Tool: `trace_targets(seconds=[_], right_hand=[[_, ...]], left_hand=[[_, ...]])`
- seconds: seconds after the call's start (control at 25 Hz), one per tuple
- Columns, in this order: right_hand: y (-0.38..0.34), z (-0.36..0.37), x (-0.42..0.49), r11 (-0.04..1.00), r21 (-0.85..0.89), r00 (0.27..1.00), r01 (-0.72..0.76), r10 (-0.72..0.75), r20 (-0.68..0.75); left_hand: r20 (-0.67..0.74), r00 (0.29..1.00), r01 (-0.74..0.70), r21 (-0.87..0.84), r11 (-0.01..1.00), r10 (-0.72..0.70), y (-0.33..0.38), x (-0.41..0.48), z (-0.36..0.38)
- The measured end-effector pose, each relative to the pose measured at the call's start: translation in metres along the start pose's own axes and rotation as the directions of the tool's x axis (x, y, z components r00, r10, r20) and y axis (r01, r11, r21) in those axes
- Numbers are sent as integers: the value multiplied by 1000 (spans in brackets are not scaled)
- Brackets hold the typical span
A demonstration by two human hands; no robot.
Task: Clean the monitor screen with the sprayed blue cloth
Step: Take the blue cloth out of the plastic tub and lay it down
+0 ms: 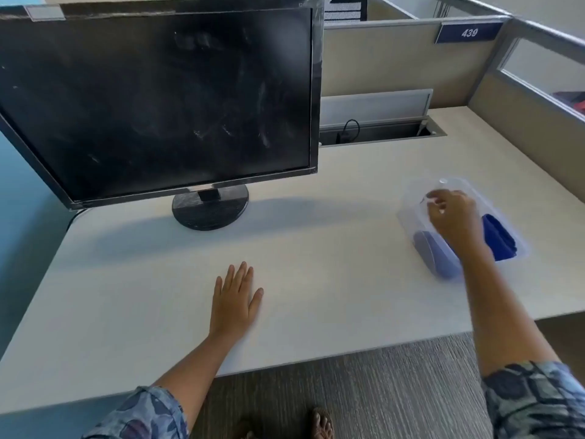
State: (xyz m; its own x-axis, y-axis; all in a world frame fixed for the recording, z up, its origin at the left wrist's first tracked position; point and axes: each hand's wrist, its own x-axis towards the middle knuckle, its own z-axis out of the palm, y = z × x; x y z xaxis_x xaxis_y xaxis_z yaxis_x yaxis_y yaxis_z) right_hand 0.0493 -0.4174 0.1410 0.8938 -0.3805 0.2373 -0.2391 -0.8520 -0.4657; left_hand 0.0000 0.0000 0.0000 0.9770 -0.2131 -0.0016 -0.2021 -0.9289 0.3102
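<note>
Wide bare pale counter (316,255) between smudged black monitor (158,99) and clear plastic tray (414,207) near its right edge; folded blue cloth (500,237) inside; left hand (235,299) flat, fingers spread; right hand (452,217) fingers curled, pinching unclear

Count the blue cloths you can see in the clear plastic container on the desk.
2. A dark blue cloth lies at the container's right side; a paler blue cloth lies at its left, seen through the plastic. The right hand may hide more.

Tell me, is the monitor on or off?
It looks off: the monitor screen is uniformly black, showing only pale smudges and streaks. No indicator light is visible to confirm.
</note>
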Motion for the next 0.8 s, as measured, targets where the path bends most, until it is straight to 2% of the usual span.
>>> trace_targets(seconds=[0.04,0.08,0.16,0.2,0.56,0.72,0.8], right_hand=[[16,-5,9,984,-150,979,-91,116,168],[23,-10,11,952,-266,922,-154,236,308],[48,-11,15,876,-423,785,-231,424,451],[54,-8,16,864,-442,756,-240,452,474],[81,20,7,840,-480,838,-251,437,327],[72,4,8,842,-483,842,-240,428,327],[63,-14,14,869,-419,891,-263,386,241]], left_hand=[[-9,1000,10,0,1000,-10,-1,-1,0],[-20,1000,10,16,1000,-10,-1,-1,-1],[-20,1000,12,35,999,-12,-1,-1,0],[-29,1000,11,37,999,-9,-2,0,2],[-23,999,24,16,1000,-24,1,-1,0],[-30,999,22,-2,1000,-22,1,-1,0],[-28,999,20,1,1000,-20,1,-1,0]])
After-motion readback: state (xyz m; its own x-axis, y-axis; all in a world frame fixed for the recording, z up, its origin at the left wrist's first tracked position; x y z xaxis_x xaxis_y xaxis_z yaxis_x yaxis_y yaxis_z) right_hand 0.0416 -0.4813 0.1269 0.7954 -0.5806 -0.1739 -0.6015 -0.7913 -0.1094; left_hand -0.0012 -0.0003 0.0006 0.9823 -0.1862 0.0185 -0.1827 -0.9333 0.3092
